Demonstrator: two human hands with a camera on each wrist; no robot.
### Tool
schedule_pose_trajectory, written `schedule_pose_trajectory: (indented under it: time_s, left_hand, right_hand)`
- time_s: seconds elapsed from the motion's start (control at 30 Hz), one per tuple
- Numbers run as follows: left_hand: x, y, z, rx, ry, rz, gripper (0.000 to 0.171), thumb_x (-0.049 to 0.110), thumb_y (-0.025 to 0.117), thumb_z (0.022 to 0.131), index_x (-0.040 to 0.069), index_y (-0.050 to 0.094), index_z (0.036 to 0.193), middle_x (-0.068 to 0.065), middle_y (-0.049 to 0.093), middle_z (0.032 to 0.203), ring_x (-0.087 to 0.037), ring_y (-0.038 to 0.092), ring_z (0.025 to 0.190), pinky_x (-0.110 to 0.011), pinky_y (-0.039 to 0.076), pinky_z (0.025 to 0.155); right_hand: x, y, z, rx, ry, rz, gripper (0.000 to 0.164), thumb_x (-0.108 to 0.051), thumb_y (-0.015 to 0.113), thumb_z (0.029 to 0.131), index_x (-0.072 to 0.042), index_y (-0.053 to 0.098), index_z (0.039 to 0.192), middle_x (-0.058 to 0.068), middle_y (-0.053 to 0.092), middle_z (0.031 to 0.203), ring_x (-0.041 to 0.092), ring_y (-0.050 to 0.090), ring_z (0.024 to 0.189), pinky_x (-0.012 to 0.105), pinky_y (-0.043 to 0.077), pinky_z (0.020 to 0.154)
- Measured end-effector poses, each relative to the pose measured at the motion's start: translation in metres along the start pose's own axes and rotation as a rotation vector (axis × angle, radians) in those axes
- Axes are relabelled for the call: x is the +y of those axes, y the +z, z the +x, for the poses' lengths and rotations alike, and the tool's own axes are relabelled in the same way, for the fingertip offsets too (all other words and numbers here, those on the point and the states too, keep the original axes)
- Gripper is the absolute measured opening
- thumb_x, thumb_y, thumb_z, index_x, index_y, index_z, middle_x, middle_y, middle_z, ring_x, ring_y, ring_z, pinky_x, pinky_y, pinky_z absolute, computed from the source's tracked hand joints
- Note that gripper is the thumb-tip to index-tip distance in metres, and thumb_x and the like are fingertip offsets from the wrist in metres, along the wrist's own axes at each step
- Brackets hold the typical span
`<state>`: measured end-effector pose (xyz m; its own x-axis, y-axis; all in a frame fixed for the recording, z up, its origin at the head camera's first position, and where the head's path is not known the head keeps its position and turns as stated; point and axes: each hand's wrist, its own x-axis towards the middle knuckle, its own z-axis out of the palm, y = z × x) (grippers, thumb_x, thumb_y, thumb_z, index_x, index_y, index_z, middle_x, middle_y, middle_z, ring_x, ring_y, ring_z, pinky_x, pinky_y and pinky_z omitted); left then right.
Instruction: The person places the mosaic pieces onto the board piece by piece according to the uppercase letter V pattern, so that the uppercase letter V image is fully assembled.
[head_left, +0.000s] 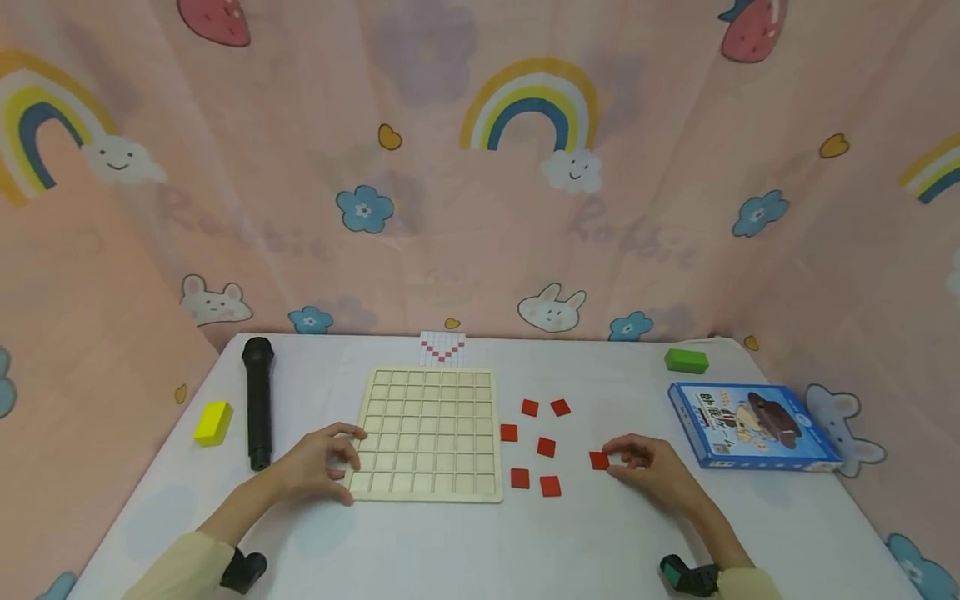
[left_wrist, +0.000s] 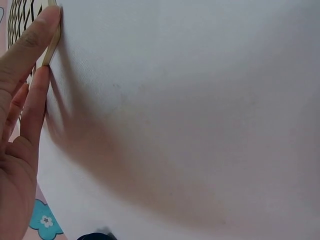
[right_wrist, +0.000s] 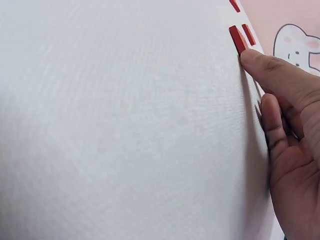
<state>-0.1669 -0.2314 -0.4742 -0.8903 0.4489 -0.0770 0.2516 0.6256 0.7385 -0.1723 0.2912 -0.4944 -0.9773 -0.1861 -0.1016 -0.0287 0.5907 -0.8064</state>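
Note:
A pale wooden grid board lies flat on the table with its compartments facing up. My left hand rests at the board's near-left corner, the thumb by the corner and fingertips further up the left edge. In the left wrist view, thumb and finger touch the rim of the board. To the right, my right hand pinches a square red tile between thumb and fingers, at or just over the table. Several other red tiles lie scattered between the board and this hand.
A small card with a red pattern stands behind the board. At left are a black microphone-shaped object and a yellow block. A blue box and a green block lie at right. Patterned cloth borders the white table.

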Motion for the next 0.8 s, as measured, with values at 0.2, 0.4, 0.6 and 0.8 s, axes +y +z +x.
schedule_pose_trajectory:
  time_s: [0.2, 0.4, 0.6, 0.8]
  left_hand:
    - [0.004, 0.000, 0.004, -0.013, 0.017, 0.018, 0.036, 0.013, 0.091, 0.056, 0.012, 0.064, 0.081, -0.014, 0.049, 0.128, -0.026, 0.052, 0.102, -0.020, 0.050, 0.067]
    - [0.005, -0.001, 0.007, -0.013, 0.020, 0.040, 0.037, 0.012, 0.091, 0.056, 0.013, 0.063, 0.081, -0.014, 0.049, 0.129, -0.026, 0.051, 0.103, -0.019, 0.048, 0.066]
    - [0.005, -0.002, 0.004, -0.025, -0.005, 0.045, 0.039, 0.011, 0.092, 0.054, 0.013, 0.063, 0.081, -0.012, 0.050, 0.127, -0.025, 0.050, 0.100, -0.019, 0.048, 0.065]
    - [0.007, -0.002, 0.003, -0.026, -0.043, 0.025, 0.047, 0.011, 0.091, 0.054, 0.008, 0.065, 0.093, -0.005, 0.056, 0.116, -0.021, 0.049, 0.098, -0.020, 0.048, 0.067]
  right_hand:
    - [-0.009, 0.001, -0.006, 0.035, 0.015, -0.011, 0.033, -0.014, 0.073, 0.084, -0.002, 0.067, 0.114, 0.007, 0.067, 0.098, 0.014, 0.055, 0.079, 0.019, 0.047, 0.069]
    - [-0.018, 0.010, -0.010, 0.157, 0.121, -0.008, 0.033, -0.012, 0.072, 0.084, -0.003, 0.066, 0.116, 0.012, 0.068, 0.108, 0.021, 0.062, 0.092, 0.022, 0.050, 0.080]
    - [-0.026, 0.027, -0.014, 0.271, 0.271, 0.097, 0.038, -0.016, 0.070, 0.087, 0.000, 0.062, 0.121, 0.018, 0.064, 0.120, 0.030, 0.062, 0.108, 0.043, 0.045, 0.095]
    - [-0.037, 0.037, -0.013, 0.322, 0.298, 0.168, 0.036, -0.012, 0.069, 0.088, 0.000, 0.062, 0.121, 0.019, 0.063, 0.121, 0.030, 0.062, 0.109, 0.035, 0.048, 0.091]
